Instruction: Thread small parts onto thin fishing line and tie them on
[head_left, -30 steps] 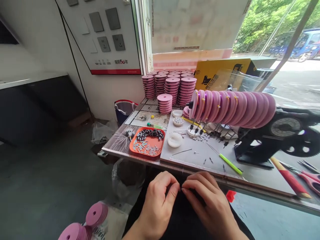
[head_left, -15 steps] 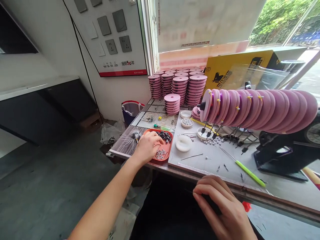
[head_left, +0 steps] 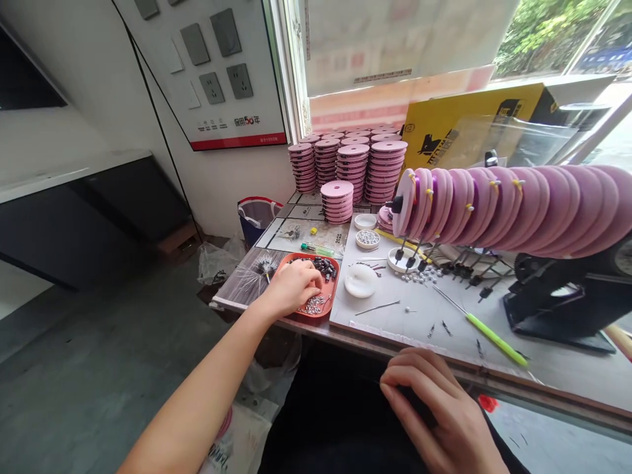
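My left hand (head_left: 291, 286) reaches into the orange tray (head_left: 332, 293) on the table's near left, fingers bent down over the small silver parts (head_left: 315, 303); black beads (head_left: 323, 265) lie at the tray's far end. Whether it grips a part is hidden. My right hand (head_left: 434, 408) rests low over my dark lap, just below the table edge, fingers curled together in a pinch on something too thin to name.
A row of pink discs (head_left: 498, 207) hangs on a black stand (head_left: 557, 306) to the right. Stacks of pink discs (head_left: 353, 168) stand at the back. A green-handled tool (head_left: 494, 339), white dishes (head_left: 361, 281) and loose pins lie on the white mat.
One second ago both hands pinched together over my lap. My left hand has since reached out to the orange tray and now sits over the silver parts; the right hand stayed.
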The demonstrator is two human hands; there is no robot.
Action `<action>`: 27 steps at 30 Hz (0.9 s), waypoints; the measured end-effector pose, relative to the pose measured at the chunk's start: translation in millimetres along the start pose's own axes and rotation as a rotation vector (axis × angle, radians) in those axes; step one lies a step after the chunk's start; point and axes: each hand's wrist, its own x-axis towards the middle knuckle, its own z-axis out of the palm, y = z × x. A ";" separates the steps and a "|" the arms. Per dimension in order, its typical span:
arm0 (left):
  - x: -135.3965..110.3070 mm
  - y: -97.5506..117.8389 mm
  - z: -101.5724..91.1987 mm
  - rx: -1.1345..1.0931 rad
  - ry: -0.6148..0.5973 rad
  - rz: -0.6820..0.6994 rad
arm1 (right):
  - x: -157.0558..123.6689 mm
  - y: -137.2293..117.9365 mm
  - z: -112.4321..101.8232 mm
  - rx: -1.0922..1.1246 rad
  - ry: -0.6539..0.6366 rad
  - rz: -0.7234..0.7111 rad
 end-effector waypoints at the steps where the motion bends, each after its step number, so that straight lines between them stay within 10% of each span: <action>1: 0.2 -0.1 0.6 -0.005 0.001 -0.001 | 0.0 0.1 0.2 -0.001 -0.002 0.000; 13: -13.8 22.1 -2.0 -0.272 0.131 -0.040 | -0.5 -10.4 3.6 0.081 0.099 0.112; 20: -77.9 94.2 42.1 -1.316 0.332 -0.368 | -2.8 -13.4 -2.0 0.041 0.107 0.153; 27: -88.5 112.4 62.4 -1.618 0.447 -0.518 | -2.3 -17.8 2.0 -0.007 0.130 0.141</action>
